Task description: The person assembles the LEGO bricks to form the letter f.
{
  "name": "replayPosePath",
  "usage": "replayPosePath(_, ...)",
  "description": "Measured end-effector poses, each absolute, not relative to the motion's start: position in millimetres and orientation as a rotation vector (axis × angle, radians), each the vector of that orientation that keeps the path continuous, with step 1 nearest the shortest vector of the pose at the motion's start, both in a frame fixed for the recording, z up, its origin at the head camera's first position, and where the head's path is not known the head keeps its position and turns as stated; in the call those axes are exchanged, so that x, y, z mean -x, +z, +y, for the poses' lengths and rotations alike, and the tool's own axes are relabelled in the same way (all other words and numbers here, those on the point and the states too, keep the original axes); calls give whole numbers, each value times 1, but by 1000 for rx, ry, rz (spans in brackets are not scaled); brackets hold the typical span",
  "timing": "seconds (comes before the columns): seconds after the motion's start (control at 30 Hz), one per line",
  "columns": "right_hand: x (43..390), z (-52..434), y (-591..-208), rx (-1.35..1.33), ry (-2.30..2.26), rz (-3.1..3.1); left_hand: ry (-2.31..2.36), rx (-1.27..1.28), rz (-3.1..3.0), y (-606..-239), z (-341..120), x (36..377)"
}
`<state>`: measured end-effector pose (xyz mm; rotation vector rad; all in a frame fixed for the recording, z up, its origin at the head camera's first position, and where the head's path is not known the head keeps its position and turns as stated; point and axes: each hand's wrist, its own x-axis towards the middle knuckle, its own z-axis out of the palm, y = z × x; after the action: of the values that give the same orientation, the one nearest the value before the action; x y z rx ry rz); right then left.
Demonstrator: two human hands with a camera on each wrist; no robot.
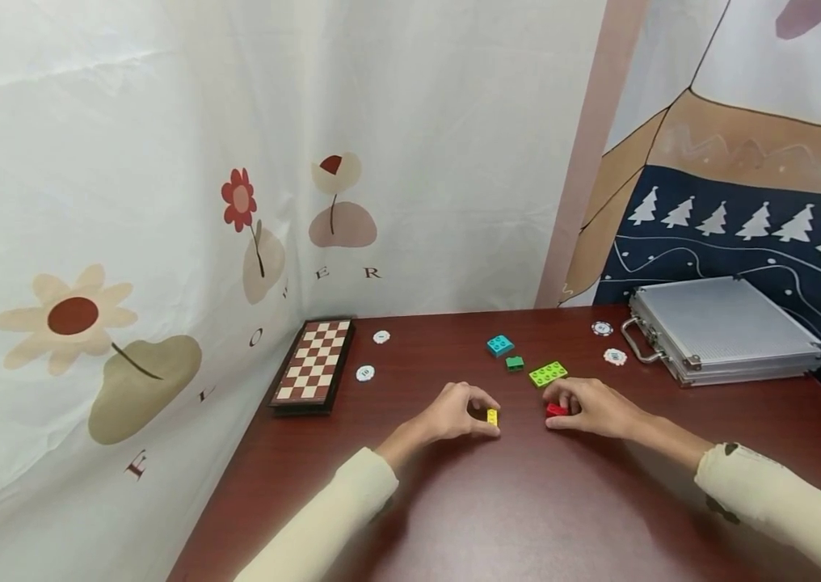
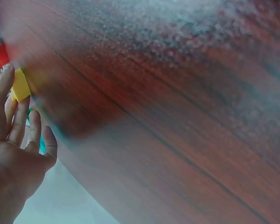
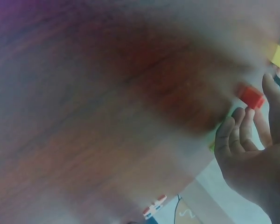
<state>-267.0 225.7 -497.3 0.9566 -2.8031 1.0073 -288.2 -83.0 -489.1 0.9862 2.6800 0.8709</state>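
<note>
My left hand [image 1: 454,411] pinches a small yellow toy building brick [image 1: 492,417] between thumb and fingers, low over the dark red-brown table [image 1: 519,501]. In the left wrist view the yellow brick [image 2: 21,85] shows a smooth side. To the right, my right hand [image 1: 595,406] holds a red brick [image 1: 556,411] between thumb and fingertips, partly covered in the head view. The right wrist view shows the red brick [image 3: 251,96] at the fingertips. The two bricks are apart. Just beyond the hands lie a lime green brick [image 1: 548,373], a small green brick [image 1: 515,364] and a blue brick [image 1: 500,346].
A checkered board [image 1: 314,360] lies at the table's left edge, with white chips [image 1: 364,373] beside it. More chips [image 1: 615,356] lie at the right, near a silver case [image 1: 726,327] with a handle. A printed curtain [image 1: 439,162] hangs behind the table.
</note>
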Motion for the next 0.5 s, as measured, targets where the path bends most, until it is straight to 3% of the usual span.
replayPosePath(0.5,275,241,-488,-1233,1021,-2842,899,-971,2685,-489,-82,290)
